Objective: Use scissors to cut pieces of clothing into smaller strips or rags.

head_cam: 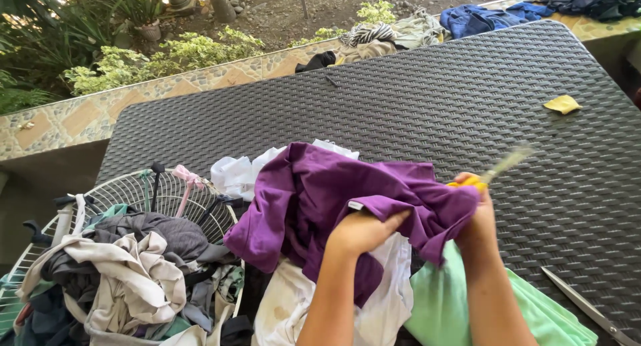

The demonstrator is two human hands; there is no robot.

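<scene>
A purple shirt (pixel 320 192) lies bunched on the dark woven table (pixel 434 99). My left hand (pixel 364 229) grips its lower fold from beneath. My right hand (pixel 477 219) holds the shirt's right edge together with yellow-handled scissors (pixel 491 172), whose blurred blades point up and to the right. Beneath the purple shirt lie a white garment (pixel 390 292) and a light green cloth (pixel 441 306).
A white wire basket (pixel 127 186) heaped with clothes stands at the left. A second pair of scissors (pixel 587 309) lies at the table's lower right. A yellow scrap (pixel 562 104) sits at the far right. More clothes (pixel 394 35) hang on the tiled ledge behind, with plants beyond.
</scene>
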